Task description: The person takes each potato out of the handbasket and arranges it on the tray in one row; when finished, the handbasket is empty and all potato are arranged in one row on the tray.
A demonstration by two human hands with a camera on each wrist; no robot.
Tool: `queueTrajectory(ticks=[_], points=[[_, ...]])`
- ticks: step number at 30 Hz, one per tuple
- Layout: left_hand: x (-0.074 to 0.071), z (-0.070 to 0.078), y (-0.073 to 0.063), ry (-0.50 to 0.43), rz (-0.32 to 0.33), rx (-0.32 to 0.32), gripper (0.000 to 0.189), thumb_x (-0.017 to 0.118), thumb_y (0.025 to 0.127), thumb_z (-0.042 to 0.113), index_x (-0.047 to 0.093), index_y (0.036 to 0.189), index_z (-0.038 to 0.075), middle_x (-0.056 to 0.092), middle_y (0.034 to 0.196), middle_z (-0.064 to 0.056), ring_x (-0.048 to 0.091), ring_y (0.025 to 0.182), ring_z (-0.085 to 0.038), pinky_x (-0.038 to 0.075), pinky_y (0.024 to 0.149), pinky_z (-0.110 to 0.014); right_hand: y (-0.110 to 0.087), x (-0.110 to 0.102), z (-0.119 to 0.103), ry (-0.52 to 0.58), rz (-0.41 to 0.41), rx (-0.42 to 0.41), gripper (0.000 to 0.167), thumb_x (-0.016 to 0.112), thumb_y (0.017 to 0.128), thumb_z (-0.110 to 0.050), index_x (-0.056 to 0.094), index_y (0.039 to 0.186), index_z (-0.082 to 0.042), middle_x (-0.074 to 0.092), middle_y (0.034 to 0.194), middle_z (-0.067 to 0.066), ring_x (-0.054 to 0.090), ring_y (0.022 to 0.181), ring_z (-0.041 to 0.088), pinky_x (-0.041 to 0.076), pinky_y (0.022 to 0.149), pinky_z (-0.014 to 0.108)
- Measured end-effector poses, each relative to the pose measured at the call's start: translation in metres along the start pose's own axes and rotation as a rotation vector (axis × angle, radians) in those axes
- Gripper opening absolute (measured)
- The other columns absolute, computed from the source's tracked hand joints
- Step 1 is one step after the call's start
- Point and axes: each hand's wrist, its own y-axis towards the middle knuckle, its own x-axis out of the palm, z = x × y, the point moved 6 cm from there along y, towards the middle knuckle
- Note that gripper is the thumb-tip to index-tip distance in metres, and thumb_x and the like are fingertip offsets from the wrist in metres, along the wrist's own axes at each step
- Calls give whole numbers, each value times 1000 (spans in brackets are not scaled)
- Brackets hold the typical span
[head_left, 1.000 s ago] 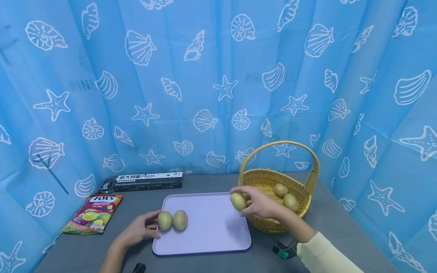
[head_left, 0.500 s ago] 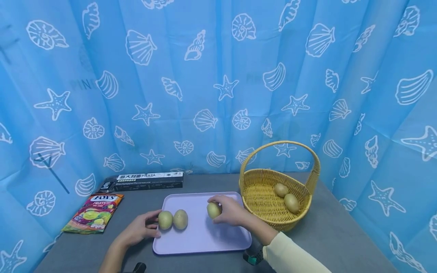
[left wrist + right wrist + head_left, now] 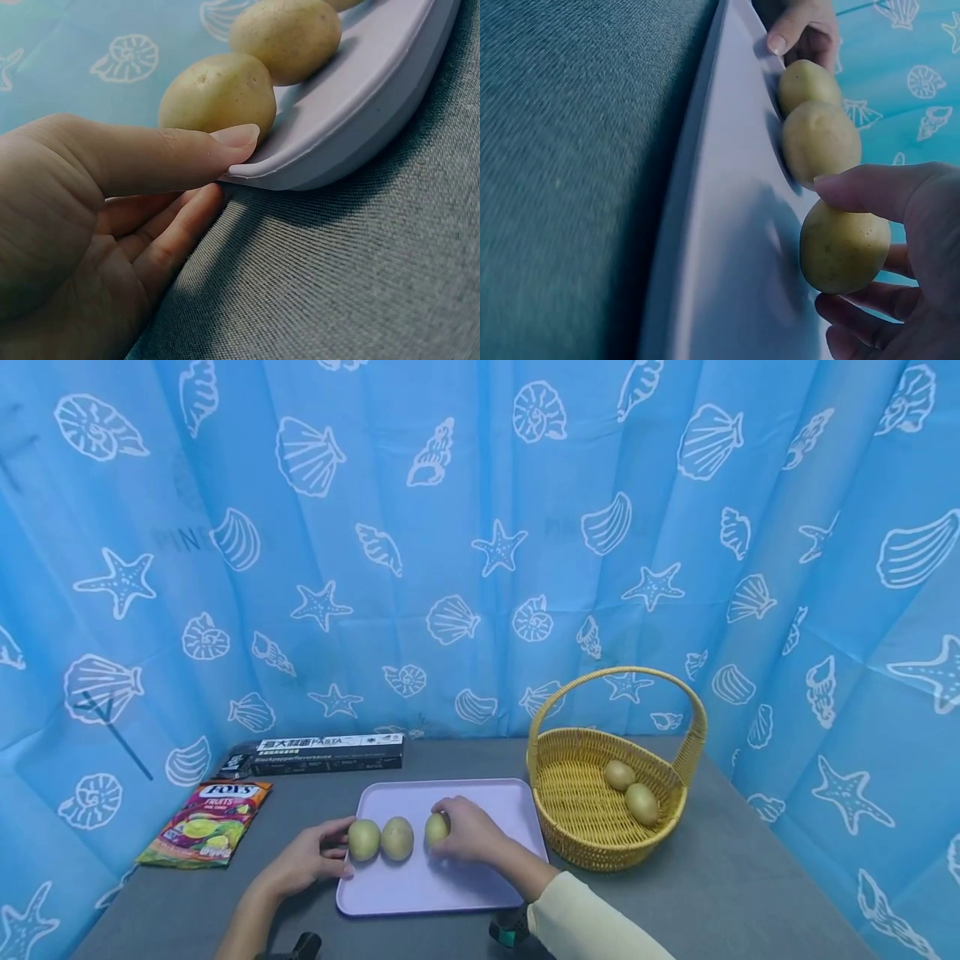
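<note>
Yellow-brown oval potato (image 3: 437,831) pinched in the right hand (image 3: 468,832) over a pale lilac rectangular tray (image 3: 450,890)

The potato is held between the curled thumb and fingers of the right hand, just right of two similar potatoes on the tray: a middle potato (image 3: 397,839) and a leftmost potato (image 3: 363,840), set side by side. Whether the tray is touched by the held potato cannot be told. The left hand (image 3: 303,858) is placed at the tray's left end, right beside the leftmost potato, its thumb at the rim and its fingers spaced apart from the thumb; whether anything is gripped there cannot be told. From that hand, the held potato is separated by the other two.

To the right of the tray, two more yellow-brown potatoes (image 3: 642,804) are contained in a golden woven basket (image 3: 596,853) with a tall arched handle. On the grey cloth-covered surface (image 3: 735,877), a colourful plastic candy bag (image 3: 206,827) and a long black-and-white pasta box (image 3: 327,755) are seen at the left. The background is filled by a blue shell-patterned curtain (image 3: 450,564).
</note>
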Motion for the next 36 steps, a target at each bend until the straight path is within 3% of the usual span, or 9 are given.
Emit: queueTrajectory(ticks=[13,20,26,32,36], points=[[-2,1,1,8,12,-4,89,85,70,15,39,145,-2,48,137,-27,54,118,-42,52,93,-48,3,8,-5,22,-16,14,62,86,70,-34,61,124,-16,63,106,-1,58,97,17,52,83,37],[-1,0,1,19,7,10,89,85,71,16,39,145,-3,50,136,-26,54,117,-41,52,93,-48,-4,0,-7,35,-17,-43,66,84,72,-37,60,129,-14,63,114,4,58,101,19,51,86,36],[-1,0,0,28,6,19,88,84,72,15,39,145,-3,50,136,-26,54,118,-41,51,94,-48,-15,-32,-13,81,-8,-154,53,80,78,-24,62,125,-9,62,122,7,60,106,25,52,86,32],[0,1,-1,31,12,17,88,84,71,14,40,145,-3,50,136,-26,54,118,-40,52,93,-48,-27,-76,-14,152,35,-280,29,73,85,-17,68,114,-11,69,99,1,64,87,14,54,72,24],[0,1,-1,30,18,10,88,85,71,13,40,145,-3,51,135,-25,54,117,-40,52,93,-48,-39,-108,-15,183,55,-392,24,70,87,-13,69,110,-5,70,94,5,64,84,14,56,72,29]])
